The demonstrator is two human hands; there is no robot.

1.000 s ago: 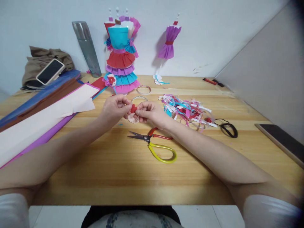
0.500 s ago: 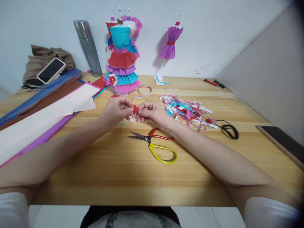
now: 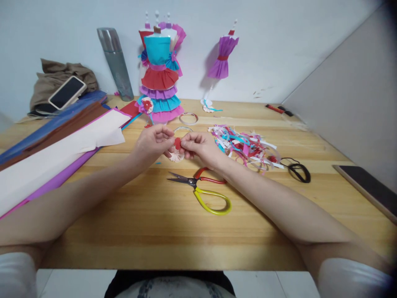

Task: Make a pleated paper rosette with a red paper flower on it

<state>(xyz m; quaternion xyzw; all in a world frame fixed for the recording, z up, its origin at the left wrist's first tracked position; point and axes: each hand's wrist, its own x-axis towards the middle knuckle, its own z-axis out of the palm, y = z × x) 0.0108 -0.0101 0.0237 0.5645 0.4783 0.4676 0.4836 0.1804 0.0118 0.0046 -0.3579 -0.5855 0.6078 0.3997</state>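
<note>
A pale wood-grain table (image 3: 149,231) fills most of the frame, against a whitish wall (image 3: 266,54), with a grey panel (image 3: 350,95) at the right and white floor tiles (image 3: 74,283) along the bottom. Two hands meet near the centre of the frame. The right hand (image 3: 201,148) pinches one small red paper piece (image 3: 178,143) between thumb and fingers; the left hand (image 3: 151,142) has its fingertips curled at the piece's left edge, and I cannot tell whether they grip it. One pleated off-white paper round (image 3: 176,156) shows just below, partly hidden.

One pair of scissors with a red and a yellow handle (image 3: 192,181) lies open below the hands. Two tape rings (image 3: 188,123) are above them, one partly covered. Four small dress forms in coloured crepe paper (image 3: 157,51) stand at the top, three grouped and one apart. One grey-green metal-topped bottle (image 3: 116,66) leans at the upper left, and one heap of multicoloured paper scraps (image 3: 245,145) lies right of centre
</note>
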